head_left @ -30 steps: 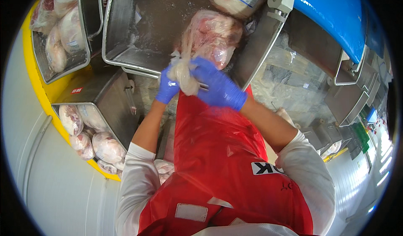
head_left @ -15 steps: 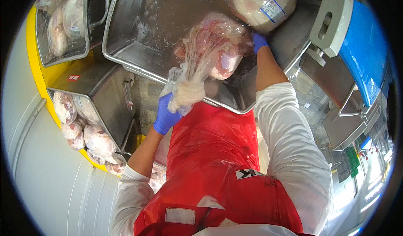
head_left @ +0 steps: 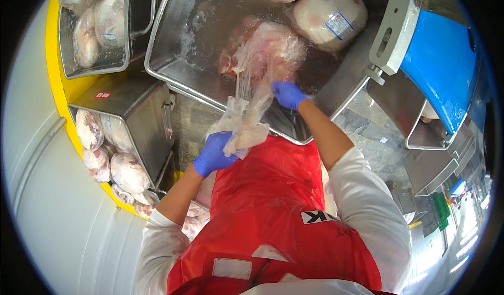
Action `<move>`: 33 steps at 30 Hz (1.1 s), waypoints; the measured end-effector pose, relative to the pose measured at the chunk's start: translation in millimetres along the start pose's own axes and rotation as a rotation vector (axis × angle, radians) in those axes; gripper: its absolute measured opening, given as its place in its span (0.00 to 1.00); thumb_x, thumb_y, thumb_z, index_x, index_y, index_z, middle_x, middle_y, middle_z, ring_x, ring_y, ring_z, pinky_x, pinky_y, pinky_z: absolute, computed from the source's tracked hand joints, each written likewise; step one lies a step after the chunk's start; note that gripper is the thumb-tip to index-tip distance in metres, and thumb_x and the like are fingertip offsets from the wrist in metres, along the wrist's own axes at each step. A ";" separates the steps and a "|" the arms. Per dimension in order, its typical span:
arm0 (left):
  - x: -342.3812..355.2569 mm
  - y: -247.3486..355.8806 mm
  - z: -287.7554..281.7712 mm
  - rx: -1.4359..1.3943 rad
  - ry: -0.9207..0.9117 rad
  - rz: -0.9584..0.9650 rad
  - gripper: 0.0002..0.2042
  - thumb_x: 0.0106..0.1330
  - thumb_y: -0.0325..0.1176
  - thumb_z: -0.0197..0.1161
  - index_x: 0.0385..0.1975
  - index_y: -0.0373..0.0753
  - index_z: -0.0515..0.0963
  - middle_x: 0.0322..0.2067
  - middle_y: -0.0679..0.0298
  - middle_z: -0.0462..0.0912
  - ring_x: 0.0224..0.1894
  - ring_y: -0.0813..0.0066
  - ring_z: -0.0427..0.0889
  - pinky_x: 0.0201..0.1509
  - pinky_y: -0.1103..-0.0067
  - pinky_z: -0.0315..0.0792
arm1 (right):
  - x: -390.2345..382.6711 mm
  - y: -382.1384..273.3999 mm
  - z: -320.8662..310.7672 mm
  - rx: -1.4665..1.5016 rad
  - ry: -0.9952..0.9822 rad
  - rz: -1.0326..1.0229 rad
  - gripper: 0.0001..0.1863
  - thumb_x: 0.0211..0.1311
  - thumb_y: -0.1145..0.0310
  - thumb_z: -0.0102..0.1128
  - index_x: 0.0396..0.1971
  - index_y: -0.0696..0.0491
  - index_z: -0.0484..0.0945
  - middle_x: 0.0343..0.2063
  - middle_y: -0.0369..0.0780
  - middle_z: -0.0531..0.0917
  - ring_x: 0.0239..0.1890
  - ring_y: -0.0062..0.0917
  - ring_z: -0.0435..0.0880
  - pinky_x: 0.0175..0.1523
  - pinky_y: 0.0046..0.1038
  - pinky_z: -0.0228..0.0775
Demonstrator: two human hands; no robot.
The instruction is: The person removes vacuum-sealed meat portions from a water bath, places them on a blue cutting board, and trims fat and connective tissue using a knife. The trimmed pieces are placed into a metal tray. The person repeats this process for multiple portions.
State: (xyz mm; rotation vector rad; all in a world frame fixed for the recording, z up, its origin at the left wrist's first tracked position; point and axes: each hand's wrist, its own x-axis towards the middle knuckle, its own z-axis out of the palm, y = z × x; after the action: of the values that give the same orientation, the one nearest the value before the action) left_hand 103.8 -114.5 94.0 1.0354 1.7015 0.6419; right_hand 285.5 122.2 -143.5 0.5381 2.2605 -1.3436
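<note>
Drawn back since the earlier frame from the right side of the meat, my right hand point(head_left: 288, 95) is now just short of it, fingers curled against the clear plastic bag point(head_left: 252, 111); whether they grip the film I cannot tell. My left hand point(head_left: 215, 154) is closed round the bag's gathered end, outside the metal bin point(head_left: 176, 45). The meat point(head_left: 265, 48) lies on the bin's wet bottom, ahead of both hands, and the film runs taut from it to my left hand. Risk noted: the film appears thin and could tear between the left hand and the meat if the pull outweighs it. Wet gloves may let the gathered end slip. Beyond my right hand, a labelled bagged piece point(head_left: 328, 16) sits close behind the meat and might obstruct a shift that way. Dragging the film over the near rim could also snag it.
</note>
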 end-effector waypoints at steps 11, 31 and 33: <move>-33.5 16.0 -24.0 -0.155 -0.021 -0.150 0.14 0.56 0.33 0.73 0.40 0.37 0.83 0.41 0.50 0.86 0.54 0.48 0.81 0.59 0.58 0.73 | -93.7 -120.9 -89.6 0.488 -0.260 -0.108 0.07 0.58 0.69 0.62 0.29 0.58 0.80 0.25 0.44 0.79 0.29 0.28 0.78 0.41 0.32 0.74; 32.0 -1.8 82.2 -0.160 0.238 0.146 0.21 0.58 0.39 0.74 0.48 0.37 0.79 0.40 0.54 0.83 0.43 0.51 0.82 0.44 0.63 0.77 | -41.2 -71.1 -28.0 1.750 -0.082 0.668 0.38 0.68 0.42 0.63 0.67 0.55 0.73 0.55 0.42 0.84 0.47 0.31 0.84 0.54 0.33 0.75; 30.1 7.8 77.6 -0.196 0.187 0.098 0.16 0.59 0.33 0.71 0.45 0.35 0.80 0.36 0.50 0.83 0.39 0.49 0.84 0.44 0.66 0.77 | 3.8 -61.6 14.9 1.562 -0.011 0.821 0.31 0.68 0.45 0.62 0.62 0.52 0.77 0.54 0.42 0.85 0.50 0.34 0.85 0.55 0.35 0.76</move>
State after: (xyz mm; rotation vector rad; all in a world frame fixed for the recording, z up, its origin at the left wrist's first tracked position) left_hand 174.8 -88.8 58.2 0.9471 1.7147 0.9748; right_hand 251.7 81.7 -108.1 1.6058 0.3279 -2.2204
